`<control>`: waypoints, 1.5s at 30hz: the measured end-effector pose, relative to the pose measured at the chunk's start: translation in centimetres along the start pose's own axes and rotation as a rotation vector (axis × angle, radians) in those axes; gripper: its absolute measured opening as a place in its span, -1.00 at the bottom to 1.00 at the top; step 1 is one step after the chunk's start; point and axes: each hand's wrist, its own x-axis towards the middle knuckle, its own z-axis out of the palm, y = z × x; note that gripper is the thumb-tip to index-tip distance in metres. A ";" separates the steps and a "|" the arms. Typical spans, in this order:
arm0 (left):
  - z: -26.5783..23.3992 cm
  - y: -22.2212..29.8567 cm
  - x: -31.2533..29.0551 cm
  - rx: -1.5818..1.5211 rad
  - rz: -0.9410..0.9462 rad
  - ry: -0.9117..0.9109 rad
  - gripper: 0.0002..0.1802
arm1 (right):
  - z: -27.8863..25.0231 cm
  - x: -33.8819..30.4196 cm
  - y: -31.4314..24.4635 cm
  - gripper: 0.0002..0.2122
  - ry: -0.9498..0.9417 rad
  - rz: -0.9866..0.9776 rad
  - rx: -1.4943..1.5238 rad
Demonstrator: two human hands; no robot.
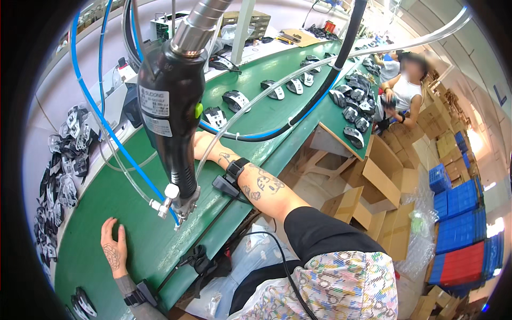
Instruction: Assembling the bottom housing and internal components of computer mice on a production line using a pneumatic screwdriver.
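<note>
My left hand [114,248] rests on the green belt [140,265] at the near left, its fingers stretched out and nothing in them. In front of me hangs a black power screwdriver [173,101] with a metal tip, a blue air hose and a clear tube. My right hand [201,145] reaches forward over the belt behind this tool, which hides its fingers and anything they hold. Beyond it, a black-and-white curved plastic shell [215,117] lies closest, with another shell [236,100] a little further along. At the lower left edge sits another black-and-white part [84,303].
Piles of black and clear plastic parts [66,160] line the left side. To the right, a side table [335,125] carries a heap of shells, where a co-worker [408,93] holds a dark part. Cardboard boxes [381,184] and blue crates [458,213] stand on the right.
</note>
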 end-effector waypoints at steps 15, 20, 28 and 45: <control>-0.2 -1.0 0.0 -0.127 -0.067 0.299 -0.81 | -0.9 -0.5 -0.3 -0.72 0.025 -0.005 -0.145; 0.0 -0.7 -0.1 -0.154 -0.104 0.280 -0.77 | -0.3 -0.3 1.1 -0.72 0.052 -0.033 -0.109; -0.2 -1.8 -0.4 -0.182 -0.106 0.245 -0.72 | 1.0 0.7 2.2 -0.75 0.117 -0.083 -0.116; 0.0 -0.8 0.0 -0.206 -0.086 0.293 -0.73 | 2.3 1.7 3.3 -0.73 0.125 -0.078 0.051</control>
